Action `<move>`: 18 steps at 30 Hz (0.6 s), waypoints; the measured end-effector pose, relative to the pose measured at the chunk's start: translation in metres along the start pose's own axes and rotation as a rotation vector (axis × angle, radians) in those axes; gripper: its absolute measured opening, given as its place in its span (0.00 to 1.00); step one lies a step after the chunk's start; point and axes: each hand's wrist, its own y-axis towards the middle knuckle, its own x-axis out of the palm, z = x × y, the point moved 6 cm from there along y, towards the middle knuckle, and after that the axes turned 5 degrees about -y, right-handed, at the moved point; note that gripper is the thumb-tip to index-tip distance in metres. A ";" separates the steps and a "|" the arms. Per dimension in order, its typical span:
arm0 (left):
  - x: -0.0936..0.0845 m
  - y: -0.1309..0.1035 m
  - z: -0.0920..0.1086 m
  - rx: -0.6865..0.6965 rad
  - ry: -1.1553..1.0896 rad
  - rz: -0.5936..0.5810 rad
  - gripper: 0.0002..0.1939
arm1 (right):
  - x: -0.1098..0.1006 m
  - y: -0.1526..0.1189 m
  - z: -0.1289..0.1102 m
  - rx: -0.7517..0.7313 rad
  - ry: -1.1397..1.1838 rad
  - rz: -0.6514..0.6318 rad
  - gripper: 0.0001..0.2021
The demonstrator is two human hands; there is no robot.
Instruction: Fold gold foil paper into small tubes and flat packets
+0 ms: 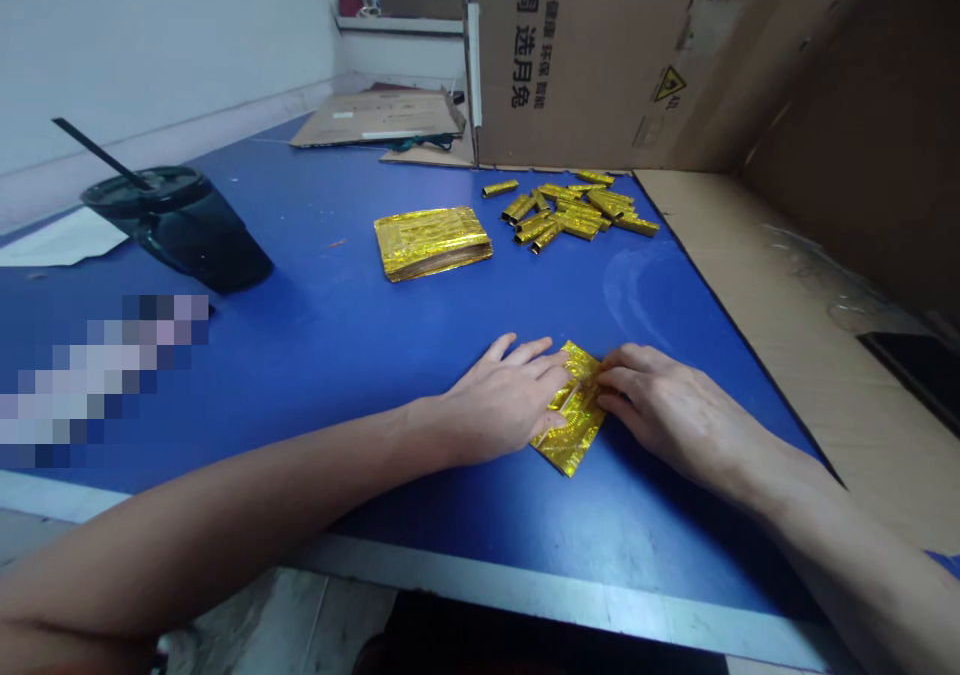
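Observation:
A shiny gold foil paper sheet (pixel 571 439) lies on the blue table, with crease lines across it. My left hand (pixel 510 400) rests flat on its left part, fingers spread. At the sheet's right edge, my right hand (pixel 660 405) has its thumb and fingers pinched together on the paper. Farther back sits a stack of gold foil sheets (pixel 433 240). To the right of that stack is a loose pile of narrow folded gold foil pieces (pixel 577 210), some with open tube-like ends.
On the left stands a dark tinted cup (pixel 187 225) with a black straw (pixel 101 153). Flat cardboard (pixel 379 115) lies at the back. A large cardboard box (pixel 600 65) walls the far right side. A pixelated patch covers something at left.

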 end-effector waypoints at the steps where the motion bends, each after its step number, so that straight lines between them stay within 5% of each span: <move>1: 0.000 0.000 0.000 -0.006 -0.001 0.003 0.22 | 0.000 0.000 -0.001 -0.009 -0.008 0.000 0.11; 18: 0.000 0.001 0.002 -0.003 0.054 0.006 0.20 | 0.003 0.003 -0.013 -0.020 -0.238 -0.159 0.11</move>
